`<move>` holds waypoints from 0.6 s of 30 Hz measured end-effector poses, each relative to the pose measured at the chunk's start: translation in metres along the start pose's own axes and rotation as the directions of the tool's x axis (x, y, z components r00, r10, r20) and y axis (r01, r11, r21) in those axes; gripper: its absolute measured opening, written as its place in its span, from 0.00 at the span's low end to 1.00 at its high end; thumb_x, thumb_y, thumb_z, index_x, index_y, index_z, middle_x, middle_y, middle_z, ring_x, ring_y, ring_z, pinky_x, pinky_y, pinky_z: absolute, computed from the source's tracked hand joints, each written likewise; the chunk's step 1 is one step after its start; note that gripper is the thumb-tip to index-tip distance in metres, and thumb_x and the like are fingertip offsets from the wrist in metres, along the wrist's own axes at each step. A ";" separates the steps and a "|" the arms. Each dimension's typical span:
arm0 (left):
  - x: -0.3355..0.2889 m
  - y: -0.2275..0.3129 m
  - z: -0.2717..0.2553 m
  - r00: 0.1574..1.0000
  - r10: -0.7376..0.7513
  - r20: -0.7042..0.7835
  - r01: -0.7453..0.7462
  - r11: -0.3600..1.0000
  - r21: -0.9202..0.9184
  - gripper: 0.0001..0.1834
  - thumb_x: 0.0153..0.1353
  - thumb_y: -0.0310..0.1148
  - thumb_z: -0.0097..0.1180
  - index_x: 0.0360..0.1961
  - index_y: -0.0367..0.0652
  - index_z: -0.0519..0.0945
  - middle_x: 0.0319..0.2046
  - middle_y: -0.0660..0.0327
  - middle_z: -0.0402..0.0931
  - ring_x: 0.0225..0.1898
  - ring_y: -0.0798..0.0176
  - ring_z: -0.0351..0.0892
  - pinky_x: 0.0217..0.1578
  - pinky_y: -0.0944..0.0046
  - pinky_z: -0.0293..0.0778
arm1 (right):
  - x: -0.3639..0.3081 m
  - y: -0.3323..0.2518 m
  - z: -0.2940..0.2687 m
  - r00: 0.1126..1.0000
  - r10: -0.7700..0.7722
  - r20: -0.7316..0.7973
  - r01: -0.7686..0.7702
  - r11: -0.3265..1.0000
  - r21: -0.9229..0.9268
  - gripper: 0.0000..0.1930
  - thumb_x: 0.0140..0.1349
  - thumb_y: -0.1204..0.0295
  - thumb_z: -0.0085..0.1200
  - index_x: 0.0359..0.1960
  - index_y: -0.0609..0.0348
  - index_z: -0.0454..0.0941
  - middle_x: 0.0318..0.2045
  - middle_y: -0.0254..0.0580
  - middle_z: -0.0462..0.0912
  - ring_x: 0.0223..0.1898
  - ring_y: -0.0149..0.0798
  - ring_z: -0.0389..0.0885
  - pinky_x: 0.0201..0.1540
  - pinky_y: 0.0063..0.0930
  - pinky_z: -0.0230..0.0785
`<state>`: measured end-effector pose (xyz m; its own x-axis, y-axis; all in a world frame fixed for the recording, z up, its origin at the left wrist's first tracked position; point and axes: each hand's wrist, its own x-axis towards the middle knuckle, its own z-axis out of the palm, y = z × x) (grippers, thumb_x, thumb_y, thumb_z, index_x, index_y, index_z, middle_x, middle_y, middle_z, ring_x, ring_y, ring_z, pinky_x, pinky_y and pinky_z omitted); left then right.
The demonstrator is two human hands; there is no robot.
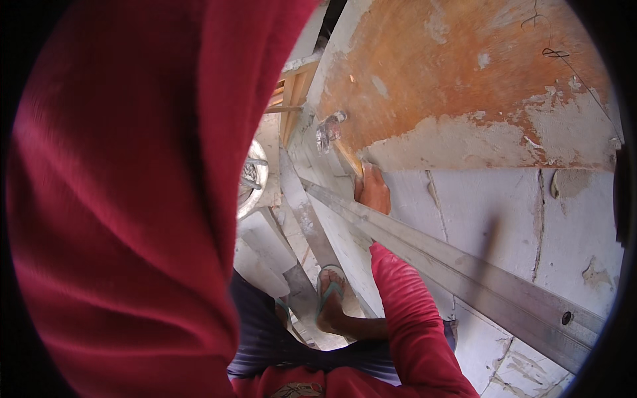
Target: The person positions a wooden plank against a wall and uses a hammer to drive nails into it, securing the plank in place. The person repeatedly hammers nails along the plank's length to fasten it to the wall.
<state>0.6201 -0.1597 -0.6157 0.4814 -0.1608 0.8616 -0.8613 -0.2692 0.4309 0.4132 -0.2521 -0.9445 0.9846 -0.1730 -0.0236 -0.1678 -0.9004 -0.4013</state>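
My right hand (373, 189) is closed round the wooden handle of a hammer (349, 156). The hammer's worn metal head (329, 131) is close to the lower left part of an orange-brown panel (431, 73) smeared with grey plaster. A long, straight metal bar (458, 262) slants from the middle to the lower right, crossing in front of my right wrist. My left arm is raised, and its red sleeve (133, 199) fills the left side of the view. The left hand itself is out of sight.
White blocks (488, 205) with plaster-marked joints lie below the panel. Thin wire (556, 54) hangs over the panel at upper right. A round bucket (260, 174) stands partly behind my sleeve. Near my sandalled foot (331, 285) are boards (308, 219). A blurred brown streak (488, 249) crosses the bar.
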 end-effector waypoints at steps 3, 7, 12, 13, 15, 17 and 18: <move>0.000 0.003 0.001 1.000 -0.003 -0.018 0.003 1.000 -0.004 0.16 0.72 0.35 0.56 0.54 0.34 0.76 0.44 0.47 0.75 0.47 0.44 0.75 0.52 0.49 0.72 | -0.001 0.002 -0.001 0.999 -0.023 -0.044 0.025 0.999 0.040 0.18 0.71 0.72 0.57 0.60 0.57 0.74 0.52 0.59 0.83 0.49 0.67 0.84 0.50 0.59 0.79; -0.001 0.007 -0.004 0.998 -0.015 -0.058 0.014 1.000 -0.019 0.15 0.72 0.33 0.56 0.54 0.34 0.76 0.44 0.47 0.74 0.47 0.44 0.74 0.52 0.49 0.72 | 0.003 0.009 0.001 0.990 -0.085 -0.114 0.099 0.987 0.125 0.16 0.70 0.75 0.58 0.59 0.62 0.76 0.49 0.66 0.83 0.48 0.72 0.82 0.47 0.57 0.78; -0.031 0.014 -0.013 0.958 -0.098 -0.270 0.076 0.993 -0.090 0.15 0.72 0.31 0.56 0.54 0.34 0.76 0.44 0.47 0.74 0.46 0.45 0.74 0.52 0.49 0.71 | 0.005 0.016 0.002 0.989 -0.120 -0.082 0.129 0.985 0.115 0.19 0.68 0.76 0.60 0.60 0.64 0.76 0.48 0.66 0.85 0.47 0.70 0.84 0.47 0.59 0.77; -0.057 0.018 -0.013 0.887 -0.171 -0.428 0.108 0.980 -0.167 0.15 0.72 0.31 0.56 0.54 0.34 0.75 0.44 0.47 0.74 0.46 0.45 0.74 0.52 0.50 0.71 | 0.006 0.016 0.002 0.987 -0.132 -0.087 0.143 0.981 0.130 0.19 0.68 0.76 0.60 0.59 0.65 0.76 0.47 0.67 0.85 0.48 0.70 0.84 0.47 0.59 0.77; -0.135 0.021 -0.019 0.677 -0.282 -0.680 0.101 0.950 -0.294 0.13 0.74 0.27 0.53 0.55 0.32 0.71 0.44 0.51 0.70 0.42 0.56 0.70 0.47 0.55 0.69 | 0.011 0.016 0.002 0.986 -0.141 -0.086 0.155 0.971 0.181 0.19 0.67 0.77 0.60 0.59 0.67 0.76 0.46 0.68 0.85 0.48 0.71 0.83 0.47 0.58 0.77; -0.234 0.074 -0.019 0.419 -0.722 -0.551 0.391 0.691 -0.608 0.10 0.78 0.26 0.44 0.57 0.37 0.67 0.47 0.57 0.67 0.43 0.70 0.62 0.43 0.66 0.65 | 0.011 0.017 0.001 0.987 -0.145 -0.071 0.158 0.960 0.233 0.21 0.67 0.77 0.61 0.60 0.68 0.75 0.46 0.69 0.84 0.48 0.72 0.83 0.48 0.58 0.77; -0.279 0.093 -0.012 0.470 -0.721 -0.509 0.521 0.692 -0.499 0.12 0.77 0.26 0.44 0.58 0.36 0.65 0.48 0.55 0.65 0.43 0.69 0.62 0.46 0.65 0.65 | 0.012 0.018 0.001 0.996 -0.084 -0.021 0.086 0.966 0.245 0.21 0.66 0.77 0.61 0.60 0.68 0.75 0.47 0.69 0.84 0.48 0.72 0.83 0.48 0.58 0.77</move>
<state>0.4035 -0.1286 -0.8130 0.7648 0.6016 0.2305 -0.4262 0.2042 0.8813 0.4220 -0.2700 -0.9533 0.9941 -0.1049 0.0290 -0.0651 -0.7866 -0.6141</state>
